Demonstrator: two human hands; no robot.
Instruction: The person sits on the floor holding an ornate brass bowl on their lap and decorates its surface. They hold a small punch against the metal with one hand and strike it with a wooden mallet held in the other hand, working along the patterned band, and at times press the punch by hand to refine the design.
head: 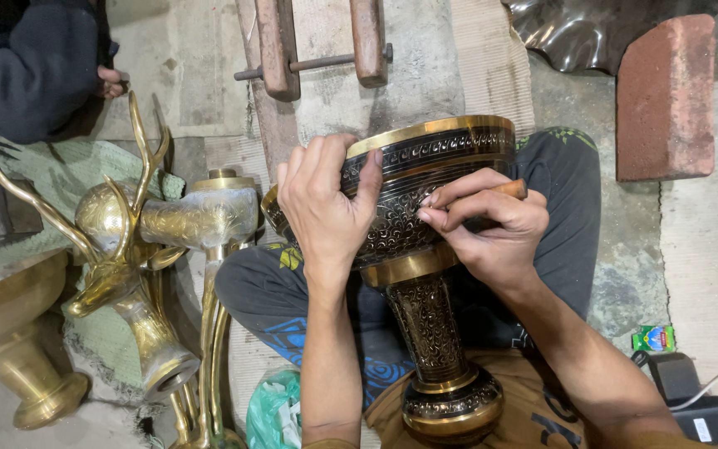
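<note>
Caught in mid-engraving on a brass vase point(446, 150), laid on its side across the lap at centre frame, mouth toward the top edge and foot toward the bottom. Gripped the bowl from the left with the left hand point(326, 204), fingers curled tight over the dark patterned wall, thumb pressed near the rim. Pinched a wooden-handled tool point(513, 189) in the right hand point(484, 224), fingers closed around it and bunched against the patterned band just right of centre; tip hidden under the fingertips, so could not tell exactly where it met the metal. Judged the step as fine work on the bowl's pattern, with further strokes calling for a firmly braced vase, a short controlled push and perhaps a slight turn of the bowl to bring fresh pattern under the tip. As for containers: could not see inside the vase, its mouth turned away. Same for the brass pot point(10, 324) at lower left, seen only from outside. Green bag point(272, 411) at the bottom edge, open, with something pale inside. Brass deer head point(114, 249) left of centre, beside the knee.
</note>
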